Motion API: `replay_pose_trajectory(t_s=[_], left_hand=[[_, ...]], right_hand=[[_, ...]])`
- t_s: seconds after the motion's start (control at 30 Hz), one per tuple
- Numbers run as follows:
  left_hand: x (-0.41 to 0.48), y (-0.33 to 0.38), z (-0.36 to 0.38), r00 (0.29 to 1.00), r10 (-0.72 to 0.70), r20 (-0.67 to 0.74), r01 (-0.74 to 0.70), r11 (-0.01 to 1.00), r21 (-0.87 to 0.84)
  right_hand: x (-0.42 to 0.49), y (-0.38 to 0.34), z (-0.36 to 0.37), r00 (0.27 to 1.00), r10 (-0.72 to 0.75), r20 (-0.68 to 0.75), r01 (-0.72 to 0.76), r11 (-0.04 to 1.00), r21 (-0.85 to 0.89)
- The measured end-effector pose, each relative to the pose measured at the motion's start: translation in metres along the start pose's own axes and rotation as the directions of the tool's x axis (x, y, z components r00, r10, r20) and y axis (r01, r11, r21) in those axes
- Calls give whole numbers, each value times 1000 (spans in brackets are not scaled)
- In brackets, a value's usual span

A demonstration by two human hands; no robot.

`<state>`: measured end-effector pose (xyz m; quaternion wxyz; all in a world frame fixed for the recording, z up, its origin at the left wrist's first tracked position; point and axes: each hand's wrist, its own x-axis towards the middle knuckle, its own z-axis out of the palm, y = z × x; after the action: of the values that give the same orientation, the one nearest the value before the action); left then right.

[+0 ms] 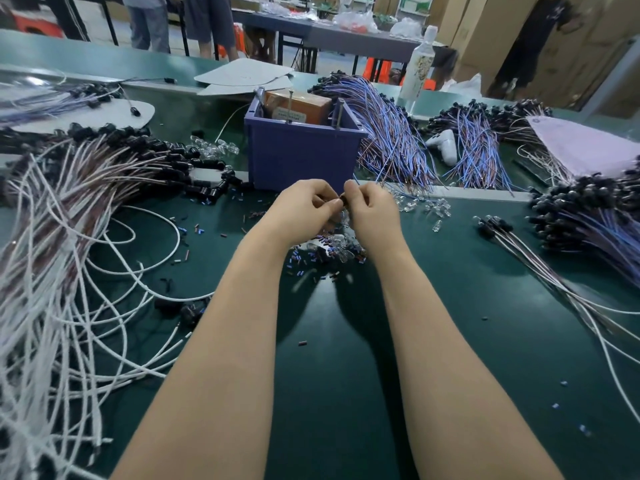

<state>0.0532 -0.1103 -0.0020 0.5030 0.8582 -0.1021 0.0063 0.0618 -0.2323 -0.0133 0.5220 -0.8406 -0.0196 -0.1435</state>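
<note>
Curled fingers of both hands meet mid-table: left hand (304, 206) and right hand (373, 212) pinch one small dark part (343, 201) between their fingertips. It seems to lie left to right, though it is too small to be sure. A purple bin (304, 155) stands just beyond. Loose clear bulbs (337, 245) lie beneath, with white wires (52, 271) to the left.

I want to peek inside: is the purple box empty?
Not empty. The purple box holds a brown carton and metal rods.
</note>
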Motion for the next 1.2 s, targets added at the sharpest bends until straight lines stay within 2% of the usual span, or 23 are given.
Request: replay_pose_trajectory(t_s=[0.03,0.1,0.17,0.23,0.3,0.4,0.43,0.53,0.6,0.63,0.73,0.87,0.93,1.03,1.1,1.2], left_hand=[[-1,0,-1,1000,-11,16,11,1000,-24],[1,0,-2,1000,-6,9,6,999,49],[2,1,-3,999,11,-45,-4,988,152],[4,1,-2,995,25,-92,-7,982,190],[2,2,-3,997,45,-66,-33,986,162],[-3,4,-5,998,61,23,-61,998,-22],[-4,4,-6,998,58,31,-57,998,-31],[-2,0,-8,1000,21,23,-25,984,175],[-2,-3,-9,998,-30,-54,43,965,260],[-1,-4,-10,993,-48,-105,69,974,216],[0,-2,-13,977,-62,-203,51,997,-56],[2,-2,-15,974,-85,-211,53,986,-156],[2,-4,-15,974,-93,-207,62,986,-153],[2,-3,-15,966,-76,-246,68,997,-40],[1,-2,-15,956,-58,-287,78,995,59],[1,-2,-16,948,-49,-314,92,988,123]], right_hand=[[0,-1,0,1000,-3,9,3,1000,-5],[-1,-2,1,998,-63,4,63,992,-105],[-3,-3,4,986,-162,-27,153,968,-198],[-3,-4,5,978,-198,-57,182,960,-213],[-1,-3,3,993,-111,-45,105,985,-134],[0,-4,-3,995,59,75,-73,976,205],[0,-4,-4,995,59,87,-76,973,216],[2,-3,-9,996,-79,-52,73,992,-101],[4,-1,-14,981,-121,-150,98,984,-147],[5,1,-16,984,-107,-144,83,982,-167],[1,6,-13,1000,22,20,-13,934,-357],[0,-8,-23,992,31,123,26,902,-431],[-1,-18,-31,963,87,254,47,875,-482],[-8,-28,-30,874,226,430,116,763,-636],[-12,-29,-23,842,285,459,144,701,-698],[-15,-28,-18,831,294,472,154,695,-703]])
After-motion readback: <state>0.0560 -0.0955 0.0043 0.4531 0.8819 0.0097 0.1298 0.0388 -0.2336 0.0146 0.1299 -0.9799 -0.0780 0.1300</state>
